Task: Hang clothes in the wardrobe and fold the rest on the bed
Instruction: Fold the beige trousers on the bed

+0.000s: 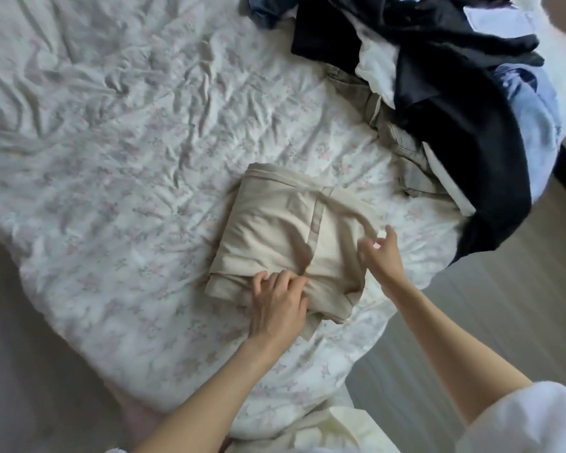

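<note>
Beige cloth, folded to a squarish bundle (291, 237), lies on the bed (111, 158) just ahead of both hands, its long axis running from the near edge away toward the pile. Nearest, the left hand (278, 302) sits on the bundle's near edge, fingers curled into the fabric, so its grip looks closed on that edge. A little farther, the right hand (381, 253) is at the bundle's right side; its fingers are loosely spread and blurred, touching or just off the cloth, holding nothing that I can make out. The bundle therefore lies forward of the left grip and leftward of the right one. Any final tuck or shift would, I judge, start from the left hand. Beyond, well apart to the right, waits the unfolded pile (455, 109) of dark, white and blue clothes.
</note>
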`<state>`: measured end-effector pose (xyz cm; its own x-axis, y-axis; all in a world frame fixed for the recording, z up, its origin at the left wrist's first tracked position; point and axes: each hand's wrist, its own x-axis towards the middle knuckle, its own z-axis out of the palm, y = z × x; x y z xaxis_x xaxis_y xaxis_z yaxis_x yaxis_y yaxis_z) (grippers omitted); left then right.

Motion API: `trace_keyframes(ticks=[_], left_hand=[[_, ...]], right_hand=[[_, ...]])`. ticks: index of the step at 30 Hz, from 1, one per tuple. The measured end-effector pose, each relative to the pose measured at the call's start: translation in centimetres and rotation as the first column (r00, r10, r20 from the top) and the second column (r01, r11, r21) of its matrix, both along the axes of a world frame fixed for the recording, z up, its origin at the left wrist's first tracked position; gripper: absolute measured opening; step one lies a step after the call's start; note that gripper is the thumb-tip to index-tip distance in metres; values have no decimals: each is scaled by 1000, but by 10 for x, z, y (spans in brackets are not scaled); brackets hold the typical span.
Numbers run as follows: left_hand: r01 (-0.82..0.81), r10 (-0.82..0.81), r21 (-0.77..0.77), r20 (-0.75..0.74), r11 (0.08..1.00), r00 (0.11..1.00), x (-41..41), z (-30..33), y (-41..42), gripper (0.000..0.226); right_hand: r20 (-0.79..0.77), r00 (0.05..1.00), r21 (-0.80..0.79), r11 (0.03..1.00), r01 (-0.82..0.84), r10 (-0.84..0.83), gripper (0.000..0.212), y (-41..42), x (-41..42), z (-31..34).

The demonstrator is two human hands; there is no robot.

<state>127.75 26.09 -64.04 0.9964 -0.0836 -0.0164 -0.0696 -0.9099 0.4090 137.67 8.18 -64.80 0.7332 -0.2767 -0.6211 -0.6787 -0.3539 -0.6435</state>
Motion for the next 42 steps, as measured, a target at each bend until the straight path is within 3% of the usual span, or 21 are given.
trace_keyframes(ticks=[2, 4, 5, 7, 9, 11, 13, 16, 20, 24, 28, 31, 33, 36, 39, 42], left_hand=[[-158, 158, -45, -12, 986, 987, -10, 7, -15, 17], [-330, 316, -93, -135, 940, 939, -20, 19, -34, 19], [-437, 390, -136, -271, 889, 880, -23, 25, -42, 22], [-671, 456, -180, -606, 719, 652, -29, 32, -58, 28], [-807, 461, -154, -753, 570, 469, -31, 34, -80, 38], [-889, 503, -136, -783, 437, 367, -24, 36, -101, 47], [-966, 591, -138, -769, 219, 244, -14, 36, -121, 45], [-976, 725, -203, -683, -75, 86, 1, 31, -137, 35], [-868, 811, -421, -583, -261, 39, 5, 44, -145, 23], [-826, 856, -498, -515, -264, 37, -4, 48, -141, 33], [-911, 843, -346, -537, -225, -4, -15, 30, -135, 31], [-968, 775, -235, -627, -88, 82, -26, 22, -123, 27], [-968, 752, -246, -647, -53, 123, -33, 25, -113, 19], [-951, 809, -291, -581, -105, 88, -29, 40, -95, 12], [-955, 859, -270, -510, -124, 33, -6, 47, -59, 24], [-961, 820, -226, -573, -158, 0, 17, 37, -13, 34]], right_hand=[[107, 985, -110, 986, -123, 135, 59, -11, 13, -2], [148, 927, -215, 927, -309, 343, 57, -24, 27, -8], [145, 895, -232, 894, -384, 423, 56, -30, 34, -12], [150, 840, -262, 840, -474, 521, 40, -36, 45, -8], [187, 775, -252, 792, -556, 603, 32, -45, 54, -5], [202, 741, -201, 768, -608, 640, 31, -52, 62, -2], [179, 725, -153, 746, -648, 665, 16, -57, 69, -1], [202, 710, -135, 737, -663, 675, 11, -58, 78, 1], [266, 782, -102, 823, -559, 563, 9, -54, 81, 7], [268, 804, -85, 844, -529, 531, 9, -52, 80, 12], [183, 765, -162, 787, -596, 617, 16, -51, 77, 8], [78, 744, -156, 745, -649, 664, 21, -53, 78, 3], [65, 710, -149, 710, -688, 701, 22, -49, 80, 6], [162, 632, -152, 652, -743, 758, 25, -30, 85, 19], [220, 566, -171, 603, -779, 794, 27, 9, 95, 26], [167, 581, -178, 604, -777, 797, 29, 50, 113, 22]])
